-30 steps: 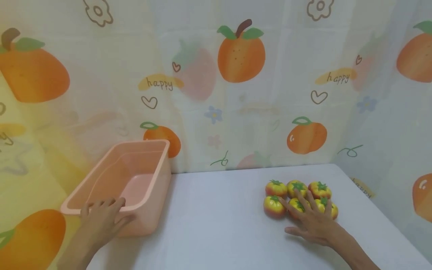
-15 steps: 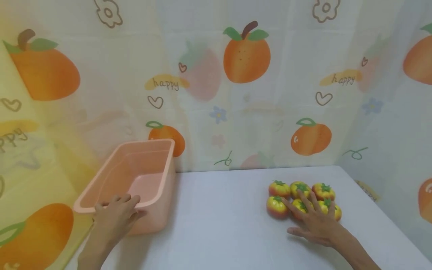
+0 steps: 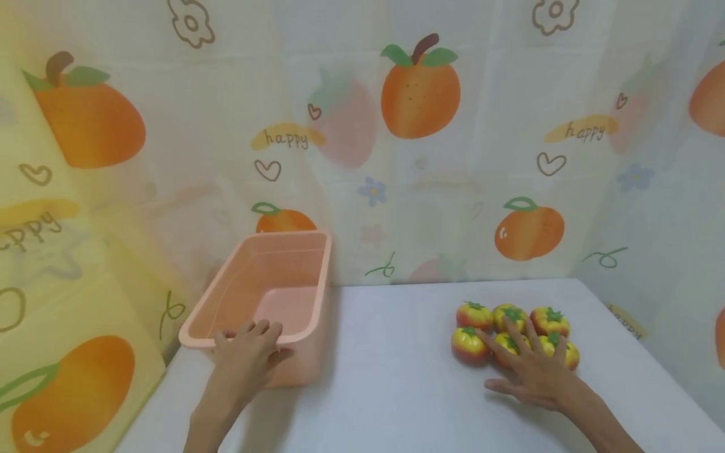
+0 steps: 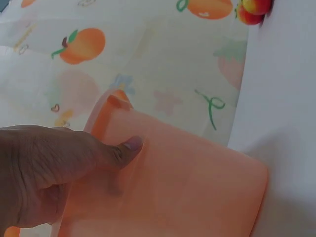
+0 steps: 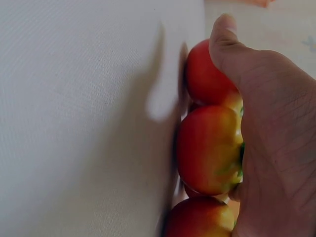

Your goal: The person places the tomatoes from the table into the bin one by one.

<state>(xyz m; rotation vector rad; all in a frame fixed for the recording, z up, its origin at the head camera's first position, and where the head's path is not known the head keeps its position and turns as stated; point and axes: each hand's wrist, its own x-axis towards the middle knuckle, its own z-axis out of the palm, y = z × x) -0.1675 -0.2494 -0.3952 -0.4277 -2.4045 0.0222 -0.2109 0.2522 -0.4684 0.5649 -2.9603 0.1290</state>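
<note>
A peach-pink plastic tub (image 3: 317, 314) stands on the left of the white table, and I see nothing inside it. My left hand (image 3: 243, 362) grips its near rim, fingers hooked over the edge; in the left wrist view the thumb (image 4: 132, 143) presses against the outer wall. To the right, several glossy yellow-and-red tomatoes (image 3: 469, 346) with green leafy tops sit in two rows. Over them my right hand (image 3: 540, 377) is spread, fingers straight and curled round none of them. In the right wrist view its palm lies close above one tomato (image 5: 205, 150); contact is unclear.
The white tabletop (image 3: 391, 352) stretches between the tub and the tomatoes. Behind it hangs a fruit-printed curtain (image 3: 351, 245), which also covers both sides. The tub's far end stands near that curtain.
My left hand has moved the tub to the right, away from the left curtain. My right hand stays spread over the tomatoes. The head view has shifted slightly.
</note>
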